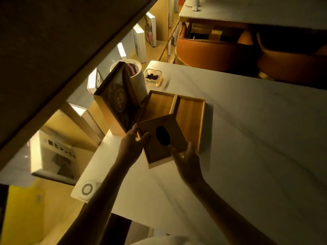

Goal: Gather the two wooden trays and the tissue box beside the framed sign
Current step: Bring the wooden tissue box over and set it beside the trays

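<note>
Holding the wooden tissue box (pixel 161 141) between both hands, the person has it just in front of the framed sign (pixel 118 101), tilted, its dark oval slot facing up. The left hand (pixel 131 144) grips the box's left edge, thumb on top and fingers curled under; the right hand (pixel 185 156) cups the near right corner, thumb pressed on the lid. Whether the box rests on the surface or hangs just above it cannot be told.

To the right of the sign, the two wooden trays lie side by side, long edges touching: the left tray (pixel 160 105) just beside the sign's foot, the right tray (pixel 190 117) beyond it. The box overlaps their near ends.

Behind the sign stands a white cylinder (pixel 136 76), and to the right of that a small clear dish (pixel 153 76) with something dark in it. All sit on a pale, faintly veined table (pixel 247 138). A round socket (pixel 87 189) shows at the table's near left corner, well in front of the sign.

The room is dim and warm-lit. Left of the sign run yellow shelves (pixel 53 209) with upright books; beyond the table are brown upholstered seats (pixel 212 50) and another pale tabletop.
</note>
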The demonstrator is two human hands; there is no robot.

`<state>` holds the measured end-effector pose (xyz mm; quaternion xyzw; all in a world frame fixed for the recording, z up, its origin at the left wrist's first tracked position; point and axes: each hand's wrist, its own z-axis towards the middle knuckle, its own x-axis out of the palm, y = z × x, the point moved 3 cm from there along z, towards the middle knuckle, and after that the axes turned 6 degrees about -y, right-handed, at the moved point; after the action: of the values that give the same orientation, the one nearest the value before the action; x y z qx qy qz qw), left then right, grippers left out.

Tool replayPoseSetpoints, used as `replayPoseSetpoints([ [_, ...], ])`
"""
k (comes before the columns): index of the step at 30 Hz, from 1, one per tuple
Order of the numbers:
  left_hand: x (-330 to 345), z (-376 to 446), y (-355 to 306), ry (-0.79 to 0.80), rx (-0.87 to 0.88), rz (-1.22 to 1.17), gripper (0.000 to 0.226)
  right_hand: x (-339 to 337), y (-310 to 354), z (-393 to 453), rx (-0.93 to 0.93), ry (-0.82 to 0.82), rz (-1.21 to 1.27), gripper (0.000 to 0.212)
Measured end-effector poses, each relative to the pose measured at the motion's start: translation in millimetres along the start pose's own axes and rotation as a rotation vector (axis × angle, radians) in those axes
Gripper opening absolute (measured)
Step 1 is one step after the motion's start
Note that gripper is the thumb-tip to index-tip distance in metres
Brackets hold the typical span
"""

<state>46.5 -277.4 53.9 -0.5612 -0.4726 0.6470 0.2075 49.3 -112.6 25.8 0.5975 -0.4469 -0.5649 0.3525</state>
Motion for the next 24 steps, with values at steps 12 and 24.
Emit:
replayPoseSetpoints([
  [12, -67.1, -27.4, 72.0, -0.154, -0.255, -0.085, 0.043, 88.0, 2.5, -34.6, -0.028, 0.222, -0.051, 0.055],
  [24, -76.3, -26.3, 103.1, -0.141, -0.393, -0.147, 0.04, 116.8, -11.0, -40.9, 0.065, 0.332, -0.151, 0.069],
])
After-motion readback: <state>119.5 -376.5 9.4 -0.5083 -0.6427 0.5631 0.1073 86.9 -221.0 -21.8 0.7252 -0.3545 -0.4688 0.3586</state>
